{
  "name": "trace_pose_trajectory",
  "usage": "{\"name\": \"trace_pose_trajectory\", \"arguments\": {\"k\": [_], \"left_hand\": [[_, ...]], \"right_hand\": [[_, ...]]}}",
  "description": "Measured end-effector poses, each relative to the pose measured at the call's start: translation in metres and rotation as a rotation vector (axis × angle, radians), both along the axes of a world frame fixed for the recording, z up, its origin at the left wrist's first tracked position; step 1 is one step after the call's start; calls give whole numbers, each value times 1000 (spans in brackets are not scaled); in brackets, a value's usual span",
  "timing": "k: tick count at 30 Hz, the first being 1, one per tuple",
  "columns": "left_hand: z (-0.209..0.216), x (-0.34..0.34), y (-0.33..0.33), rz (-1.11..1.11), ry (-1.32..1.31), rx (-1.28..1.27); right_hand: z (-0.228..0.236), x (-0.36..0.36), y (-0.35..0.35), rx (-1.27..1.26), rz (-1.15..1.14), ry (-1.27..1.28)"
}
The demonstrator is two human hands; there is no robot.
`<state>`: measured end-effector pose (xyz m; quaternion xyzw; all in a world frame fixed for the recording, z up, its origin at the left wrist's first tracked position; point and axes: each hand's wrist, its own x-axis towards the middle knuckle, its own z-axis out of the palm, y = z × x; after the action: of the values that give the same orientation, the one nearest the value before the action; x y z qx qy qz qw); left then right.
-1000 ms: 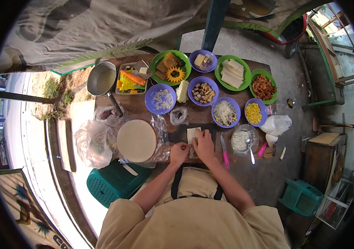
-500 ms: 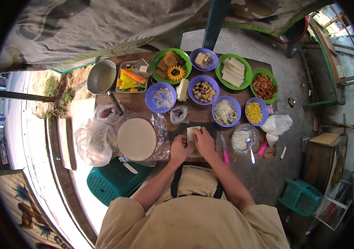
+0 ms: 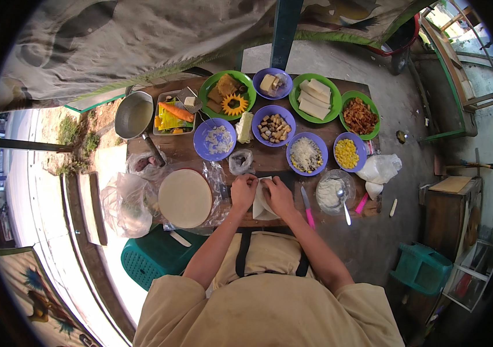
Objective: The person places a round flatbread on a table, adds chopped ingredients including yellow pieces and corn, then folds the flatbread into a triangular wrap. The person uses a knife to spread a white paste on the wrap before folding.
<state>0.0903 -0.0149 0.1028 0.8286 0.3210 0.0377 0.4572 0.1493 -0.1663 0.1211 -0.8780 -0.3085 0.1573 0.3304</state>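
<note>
A pale, thin spring roll wrapper [image 3: 262, 209] lies partly folded on a dark board at the table's near edge. My left hand [image 3: 243, 192] is at its upper left, thumb and fingers pinched together at the edge. My right hand [image 3: 279, 195] has its fingers closed on the upper right part of the wrapper, covering any filling there. A knife with a pink handle [image 3: 310, 218] lies right of my right hand. Left of my left hand, a stack of round wrappers [image 3: 184, 198] rests on plastic film.
Beyond my hands stand purple bowls of cubed pieces [image 3: 274, 128], grated topping [image 3: 306, 152] and corn [image 3: 346, 153]. Green plates hold pale slabs [image 3: 315, 98] and browned shreds [image 3: 360, 116]. A pot [image 3: 134, 113] is far left; a bowl of white paste [image 3: 331, 194] with a spoon stands right.
My left hand has lifted away from the wrapper's middle to its upper left edge, uncovering more of the sheet. My right hand stays on the wrapper. The whole view has shifted slightly.
</note>
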Motion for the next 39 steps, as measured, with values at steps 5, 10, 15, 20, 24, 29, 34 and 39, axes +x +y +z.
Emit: {"name": "trace_pose_trajectory", "arguments": {"k": [5, 10, 15, 20, 24, 29, 34, 39], "left_hand": [[-1, 1, -2, 25, -8, 33], [-5, 1, -3, 1, -3, 71], [4, 6, -2, -19, 16, 85], [21, 12, 3, -136, 9, 142], [27, 22, 7, -196, 63, 45], [23, 36, 6, -217, 20, -188], [16, 43, 10, -268, -8, -513], [16, 46, 18, -337, -16, -408]], "right_hand": [[0, 1, -1, 49, -33, 35], [3, 5, -10, 128, -65, 214], [18, -11, -85, -150, -312, 40], [11, -48, -135, -413, -203, -58], [-3, -56, -144, -421, -266, -29], [-8, -65, -152, -341, -384, 30], [-10, -82, -179, -256, -466, 115], [-29, -118, -227, -93, -529, 65]]}}
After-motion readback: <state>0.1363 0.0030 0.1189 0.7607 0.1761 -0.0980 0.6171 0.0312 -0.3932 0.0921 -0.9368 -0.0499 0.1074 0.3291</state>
